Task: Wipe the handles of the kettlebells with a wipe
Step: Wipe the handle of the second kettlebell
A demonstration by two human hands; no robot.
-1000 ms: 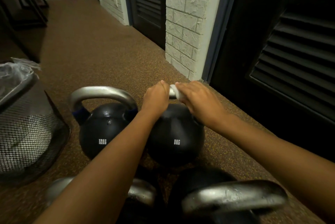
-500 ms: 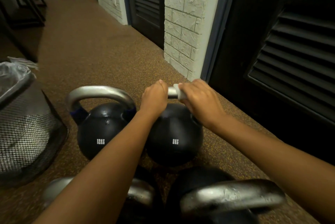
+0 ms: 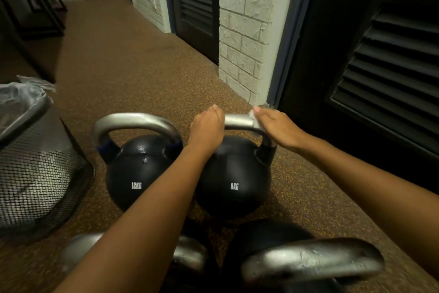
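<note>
Two black kettlebells stand side by side on the floor: one marked 12KG (image 3: 140, 174) on the left, one marked 8KG (image 3: 234, 178) on the right, each with a silver handle. My left hand (image 3: 207, 126) grips the left end of the 8KG handle (image 3: 238, 121). My right hand (image 3: 276, 128) presses a white wipe (image 3: 252, 115) over the handle's right bend; only a corner of the wipe shows past my fingers. Two more kettlebells lie nearest me, their silver handles (image 3: 311, 263) partly hidden by my left forearm.
A black mesh waste bin (image 3: 40, 174) with a clear liner stands at the left. A white brick pillar (image 3: 247, 31) and dark louvred doors (image 3: 389, 60) line the right side. Brown speckled floor (image 3: 123, 67) stretches ahead.
My right hand has slid with the wipe along the 8KG handle toward its right bend, baring more silver bar between my hands. My left hand holds its place.
</note>
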